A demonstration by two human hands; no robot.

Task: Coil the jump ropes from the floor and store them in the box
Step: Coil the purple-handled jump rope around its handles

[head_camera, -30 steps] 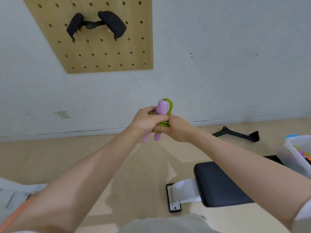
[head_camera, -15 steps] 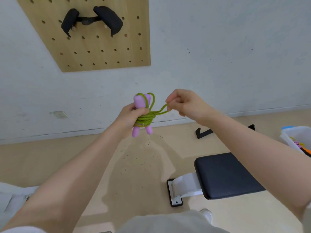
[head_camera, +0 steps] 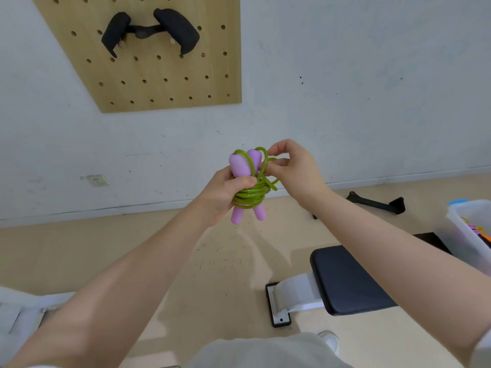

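A jump rope [head_camera: 249,193] with a green cord and two purple handles is held up in front of me at chest height. The cord is wound several times around both handles. My left hand [head_camera: 221,193] grips the handles and the coil. My right hand [head_camera: 291,168] pinches a loop of the green cord at the top right of the bundle. At the right edge stands a clear plastic box [head_camera: 470,229] with coloured items inside, partly cut off by the frame.
A black padded bench [head_camera: 345,280] with a white frame stands on the floor at lower right, under my right arm. A black bar handle [head_camera: 374,203] lies by the wall. A wooden pegboard [head_camera: 148,51] holding a black grip hangs on the wall.
My right hand pulled a cord loop out to the right, then came back to the top of the bundle. The wound rope now sits tighter around the handles.
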